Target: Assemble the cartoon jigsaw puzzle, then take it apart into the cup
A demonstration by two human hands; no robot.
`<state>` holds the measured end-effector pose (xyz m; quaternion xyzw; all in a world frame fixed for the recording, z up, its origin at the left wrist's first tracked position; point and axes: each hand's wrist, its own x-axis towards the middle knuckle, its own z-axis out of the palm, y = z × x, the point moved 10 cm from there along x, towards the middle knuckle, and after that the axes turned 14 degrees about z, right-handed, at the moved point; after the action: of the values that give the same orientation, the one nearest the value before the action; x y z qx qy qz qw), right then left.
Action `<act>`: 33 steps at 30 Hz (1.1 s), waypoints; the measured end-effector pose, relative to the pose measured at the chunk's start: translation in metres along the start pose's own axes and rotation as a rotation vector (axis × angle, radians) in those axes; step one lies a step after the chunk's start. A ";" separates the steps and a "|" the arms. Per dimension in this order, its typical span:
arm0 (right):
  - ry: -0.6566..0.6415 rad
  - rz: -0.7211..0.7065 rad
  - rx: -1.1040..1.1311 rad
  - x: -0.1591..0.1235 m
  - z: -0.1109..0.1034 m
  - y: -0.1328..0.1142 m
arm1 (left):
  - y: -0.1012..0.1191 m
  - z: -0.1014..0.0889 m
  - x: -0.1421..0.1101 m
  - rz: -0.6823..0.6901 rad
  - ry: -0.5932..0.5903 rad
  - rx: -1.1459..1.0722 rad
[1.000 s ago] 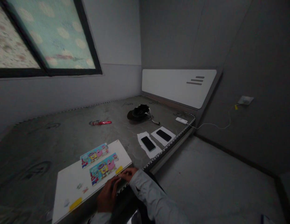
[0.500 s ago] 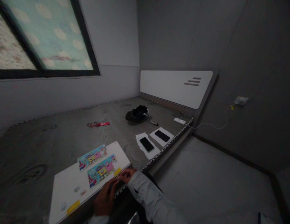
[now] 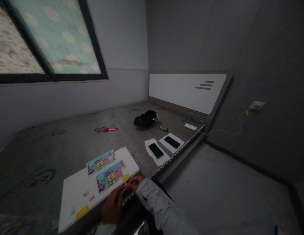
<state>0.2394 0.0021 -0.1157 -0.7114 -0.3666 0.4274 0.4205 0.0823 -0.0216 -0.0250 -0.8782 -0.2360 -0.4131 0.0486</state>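
A flat white box (image 3: 75,195) lies on the mattress in front of me. Two cartoon picture strips, the rear one (image 3: 101,162) and the front one (image 3: 110,175), lie on its top, with small stickers (image 3: 92,197) beside them. Yellow pieces show at its near edge, one at the left (image 3: 82,211) and one at the right (image 3: 126,177). Close to the right piece, my right hand (image 3: 135,182) is closed, fingers pinched. My left hand (image 3: 113,205) meets it fingertip to fingertip, also closed, just off the box's near edge. Anything between the fingers is too small to make out.
On the grey mattress (image 3: 75,147) are a red packet (image 3: 106,129), a dark cap (image 3: 146,118), two phones (image 3: 156,150) (image 3: 172,142) on white paper, and a white power strip (image 3: 190,126). Its cord runs to a wall socket (image 3: 257,105). A headboard (image 3: 186,91) stands behind; floor lies right.
The whole view has shifted slightly, so everything appears a little further right. Both hands keep nearly the same pinched pose at the box's near edge.
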 end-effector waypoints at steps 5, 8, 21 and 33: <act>-0.050 -0.057 -0.024 -0.002 0.002 -0.001 | -0.005 -0.004 -0.003 0.010 0.017 -0.016; -0.075 -0.095 -0.044 -0.003 0.004 -0.001 | -0.008 -0.005 -0.006 -0.002 -0.004 -0.044; -0.177 -0.174 -0.092 -0.004 0.035 -0.005 | -0.011 -0.031 -0.020 -0.173 0.035 -0.102; -0.157 -0.182 -0.117 -0.004 0.054 -0.004 | -0.021 -0.041 -0.034 -0.265 0.029 -0.137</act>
<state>0.1878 0.0153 -0.1258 -0.6630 -0.4855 0.4197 0.3855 0.0254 -0.0275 -0.0255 -0.8347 -0.3203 -0.4435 -0.0631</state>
